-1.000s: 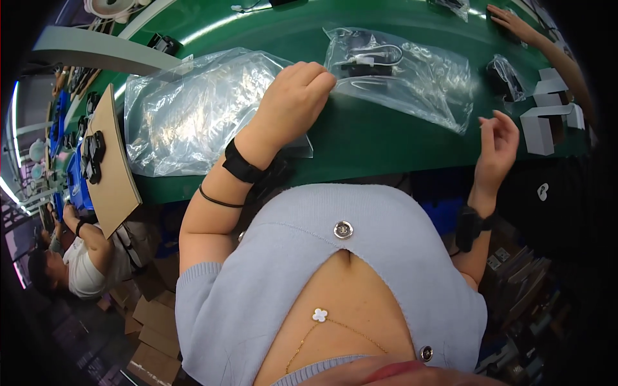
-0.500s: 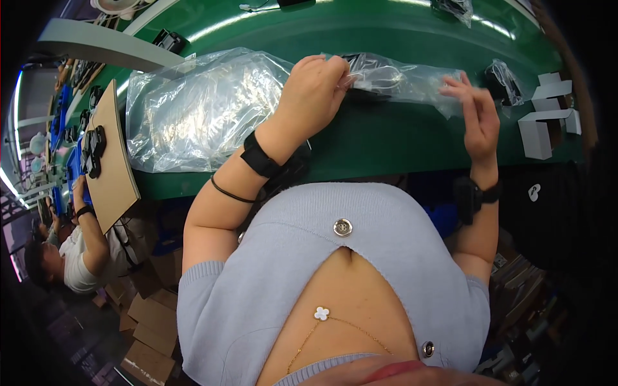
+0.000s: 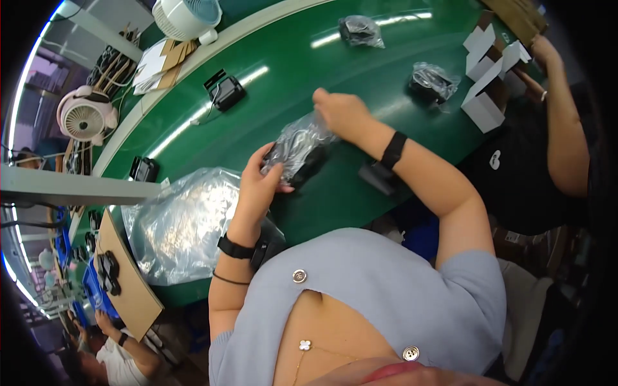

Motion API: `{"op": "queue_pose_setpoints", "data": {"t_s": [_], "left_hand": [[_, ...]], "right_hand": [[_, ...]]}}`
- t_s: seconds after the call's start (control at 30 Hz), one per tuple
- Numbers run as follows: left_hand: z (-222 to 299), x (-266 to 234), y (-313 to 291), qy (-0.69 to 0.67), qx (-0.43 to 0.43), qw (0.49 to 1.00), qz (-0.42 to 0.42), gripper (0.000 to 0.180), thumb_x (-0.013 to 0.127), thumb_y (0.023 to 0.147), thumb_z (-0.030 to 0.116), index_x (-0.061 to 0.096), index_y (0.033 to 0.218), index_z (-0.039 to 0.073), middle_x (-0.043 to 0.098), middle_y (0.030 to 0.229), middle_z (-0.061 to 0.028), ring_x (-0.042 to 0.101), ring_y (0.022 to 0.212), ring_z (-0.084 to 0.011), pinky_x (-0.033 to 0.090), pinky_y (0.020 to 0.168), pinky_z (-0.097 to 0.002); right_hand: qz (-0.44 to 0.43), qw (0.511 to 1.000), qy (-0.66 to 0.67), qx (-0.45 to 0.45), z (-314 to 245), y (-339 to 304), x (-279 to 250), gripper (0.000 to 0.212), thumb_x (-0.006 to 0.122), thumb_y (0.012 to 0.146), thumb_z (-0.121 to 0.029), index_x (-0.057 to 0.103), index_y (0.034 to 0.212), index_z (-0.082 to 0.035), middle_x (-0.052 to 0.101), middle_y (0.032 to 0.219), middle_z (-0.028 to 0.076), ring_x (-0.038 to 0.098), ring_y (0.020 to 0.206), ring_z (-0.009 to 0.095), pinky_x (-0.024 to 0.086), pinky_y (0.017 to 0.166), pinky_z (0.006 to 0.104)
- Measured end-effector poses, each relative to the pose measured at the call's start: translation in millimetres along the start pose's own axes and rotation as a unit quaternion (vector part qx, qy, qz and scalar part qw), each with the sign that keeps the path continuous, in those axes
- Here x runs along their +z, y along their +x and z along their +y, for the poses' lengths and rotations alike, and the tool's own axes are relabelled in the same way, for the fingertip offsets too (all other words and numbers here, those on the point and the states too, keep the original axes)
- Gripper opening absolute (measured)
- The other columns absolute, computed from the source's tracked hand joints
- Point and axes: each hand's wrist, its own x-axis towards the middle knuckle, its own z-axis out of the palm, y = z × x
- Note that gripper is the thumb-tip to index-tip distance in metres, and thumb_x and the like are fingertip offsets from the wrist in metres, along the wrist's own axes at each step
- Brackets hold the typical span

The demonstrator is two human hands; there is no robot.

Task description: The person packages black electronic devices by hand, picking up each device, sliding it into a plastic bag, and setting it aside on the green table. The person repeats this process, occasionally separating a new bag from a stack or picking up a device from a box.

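holding a small clear plastic bag [image 3: 301, 149] with a dark object inside just above the green worktop [image 3: 270, 122], a person at an assembly line is working both hands on the package, which is sitting between them near the worktop's near edge. the left hand [image 3: 261, 183] is cupping the lower left end, fingers curled up around the dark bulk and thumb pressing on top; the right hand [image 3: 341, 112] is pinching the bag's loose upper right end between closed fingertips. the bag's long axis is running on a slant from lower left to upper right, with the heavy dark end pointing down toward the left hand and the empty, crinkled mouth pointing up toward the right. judging by the grip, the step in hand looks like closing or gathering the bag's mouth around the item, and the next move is likely calling for a steady hold below while the pinching fingers are twisting or folding the film. a large crumpled clear plastic sheet [image 3: 183, 225] is lying to the left, other bagged dark items [image 3: 431, 82] are resting farther out, and a co-worker's arm [image 3: 566, 148] is reaching toward white boxes [image 3: 486, 64] at right
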Motion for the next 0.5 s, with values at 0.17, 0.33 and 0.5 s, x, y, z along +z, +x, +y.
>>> {"op": "queue_pose_setpoints", "data": {"t_s": [0.17, 0.33, 0.5], "left_hand": [[8, -6, -3, -0.218, 0.031, 0.971, 0.094, 0.049, 0.054, 0.088, 0.003, 0.032, 0.132, 0.001, 0.049, 0.114, -0.0146, 0.062, 0.083, -0.0173, 0.057, 0.060, -0.0277], [10, 3, -3, -0.212, 0.117, 0.964, 0.109, 0.041, 0.056, 0.087, 0.003, 0.040, 0.124, 0.001, 0.043, 0.123, -0.0139, 0.061, 0.091, -0.0190, 0.057, 0.073, -0.0290], [27, -28, -42, 0.037, 0.194, 0.976, 0.090, 0.035, 0.060, 0.085, 0.004, 0.048, 0.117, 0.001, 0.045, 0.121, -0.0153, 0.063, 0.090, -0.0256, 0.054, 0.076, -0.0310]], "right_hand": [[-0.010, 0.957, 0.241, -0.163, -53, -6, 23, 0.026, 0.054, 0.087, -0.012, 0.050, 0.110, -0.001, 0.061, 0.090, 0.015, 0.062, 0.084, 0.029, 0.050, 0.073, 0.0344], [-0.113, 0.686, 0.704, 0.143, -96, 11, 24, 0.027, 0.056, 0.088, -0.013, 0.053, 0.112, -0.001, 0.060, 0.103, 0.009, 0.061, 0.090, 0.019, 0.050, 0.079, 0.0312], [-0.053, 0.767, 0.608, 0.196, -11, 93, 23, 0.030, 0.054, 0.091, -0.026, 0.055, 0.108, -0.001, 0.062, 0.100, 0.008, 0.062, 0.085, 0.016, 0.052, 0.067, 0.0312]]}}
